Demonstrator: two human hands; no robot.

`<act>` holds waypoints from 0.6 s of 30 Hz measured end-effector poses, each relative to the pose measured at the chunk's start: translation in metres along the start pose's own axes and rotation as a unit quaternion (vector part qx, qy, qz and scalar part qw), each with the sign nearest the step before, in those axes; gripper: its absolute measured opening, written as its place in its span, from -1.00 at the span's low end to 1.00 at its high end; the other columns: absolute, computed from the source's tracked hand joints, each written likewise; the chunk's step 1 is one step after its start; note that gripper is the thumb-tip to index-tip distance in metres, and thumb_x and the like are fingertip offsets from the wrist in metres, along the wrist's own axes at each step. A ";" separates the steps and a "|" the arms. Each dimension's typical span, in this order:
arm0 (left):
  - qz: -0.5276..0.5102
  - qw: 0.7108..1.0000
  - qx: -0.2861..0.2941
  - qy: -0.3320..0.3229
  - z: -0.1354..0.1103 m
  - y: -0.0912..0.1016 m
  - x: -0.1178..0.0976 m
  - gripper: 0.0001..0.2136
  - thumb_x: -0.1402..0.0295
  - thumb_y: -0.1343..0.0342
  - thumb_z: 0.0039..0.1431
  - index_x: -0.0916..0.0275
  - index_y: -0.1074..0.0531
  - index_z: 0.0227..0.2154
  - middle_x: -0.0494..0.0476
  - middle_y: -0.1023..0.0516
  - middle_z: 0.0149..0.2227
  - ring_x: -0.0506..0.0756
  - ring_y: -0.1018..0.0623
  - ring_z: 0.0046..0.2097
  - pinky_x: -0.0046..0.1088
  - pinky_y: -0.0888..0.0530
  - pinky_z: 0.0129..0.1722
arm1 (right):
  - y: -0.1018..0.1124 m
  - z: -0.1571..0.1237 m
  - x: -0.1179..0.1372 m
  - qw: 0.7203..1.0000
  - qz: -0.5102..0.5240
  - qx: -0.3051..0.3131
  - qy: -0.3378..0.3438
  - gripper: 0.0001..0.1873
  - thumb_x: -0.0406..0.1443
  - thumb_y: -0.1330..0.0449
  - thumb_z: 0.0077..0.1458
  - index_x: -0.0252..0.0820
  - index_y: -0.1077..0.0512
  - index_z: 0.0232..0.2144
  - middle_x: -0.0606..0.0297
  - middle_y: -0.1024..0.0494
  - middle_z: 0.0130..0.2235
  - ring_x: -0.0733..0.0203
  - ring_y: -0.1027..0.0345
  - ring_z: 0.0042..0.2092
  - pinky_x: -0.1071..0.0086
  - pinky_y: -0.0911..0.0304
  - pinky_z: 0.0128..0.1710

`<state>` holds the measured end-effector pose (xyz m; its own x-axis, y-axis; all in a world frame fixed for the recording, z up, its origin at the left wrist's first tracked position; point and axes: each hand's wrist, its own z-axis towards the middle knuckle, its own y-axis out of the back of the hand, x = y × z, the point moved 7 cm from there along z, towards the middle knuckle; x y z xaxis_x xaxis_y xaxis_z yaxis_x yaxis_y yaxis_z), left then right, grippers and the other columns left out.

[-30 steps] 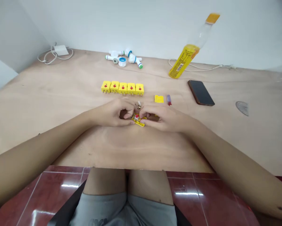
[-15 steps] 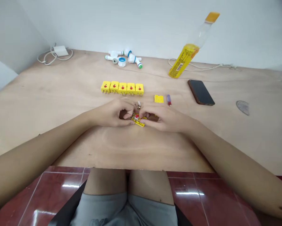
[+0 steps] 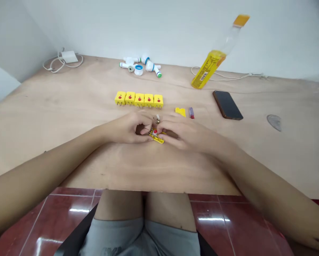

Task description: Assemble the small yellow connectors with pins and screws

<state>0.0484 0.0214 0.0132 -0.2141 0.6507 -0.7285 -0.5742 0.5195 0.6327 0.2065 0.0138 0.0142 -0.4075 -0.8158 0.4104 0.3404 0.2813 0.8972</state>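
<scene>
The left hand (image 3: pixel 124 128) and right hand (image 3: pixel 186 134) pinch the small yellow plug (image 3: pixel 156 137) from both sides, holding it steady, low over the surface (image 3: pixel 69 142).

Five yellow plugs (image 3: pixel 139 100) stand in a row, and a sixth plug (image 3: pixel 156 137) sits between two hands, the left hand (image 3: pixel 126 128) and the right hand (image 3: pixel 184 133). To the right I count one yellow cover (image 3: pixel 180 112), one lighter (image 3: pixel 192 112), one phone (image 3: pixel 227 105) and one bottle (image 3: pixel 209 69). Far left, there's one charger (image 3: pixel 69 57).
</scene>
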 end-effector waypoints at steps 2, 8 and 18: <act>0.002 1.000 0.000 -0.001 0.000 0.000 -0.001 -0.61 0.34 -0.28 0.36 0.16 -0.18 -0.47 0.12 -0.64 -0.25 0.13 -0.58 -0.15 -0.28 -0.52 -0.06 | -0.003 0.002 -0.001 1.000 0.002 -0.001 -0.003 -0.72 -0.22 -0.11 0.58 -0.16 -0.54 -0.18 0.11 -0.63 -0.12 -0.06 -0.42 -0.03 0.09 -0.25 -0.03; 0.005 0.999 -0.048 0.008 -0.006 0.008 0.005 -0.75 0.24 -0.43 0.28 0.16 -0.45 -0.36 0.09 -0.67 -0.26 0.13 -0.59 -0.21 -0.31 -0.49 -0.14 | 0.015 0.002 -0.013 0.993 0.019 -0.119 -0.003 -0.66 -0.19 -0.08 0.59 -0.10 -0.48 -0.29 0.17 -0.61 -0.26 0.00 -0.42 -0.16 0.14 -0.25 -0.11; 0.248 0.961 -0.123 -0.014 0.000 0.024 0.032 -0.77 0.32 -0.18 0.49 0.14 -0.74 0.00 0.32 -0.63 0.12 0.29 -0.55 0.10 -0.03 -0.47 0.19 | 0.077 -0.047 -0.110 0.895 -0.150 -0.071 -0.414 -0.34 0.07 0.10 0.60 -0.10 -0.38 -0.48 -0.07 -0.61 -0.29 -0.19 -0.50 -0.16 0.14 -0.16 -0.18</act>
<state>0.0279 0.0547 0.0050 -0.4906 0.8010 -0.3431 -0.5774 -0.0039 0.8164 0.3170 0.1018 0.0305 -0.9667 -0.1738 0.1879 0.1912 -0.0021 0.9815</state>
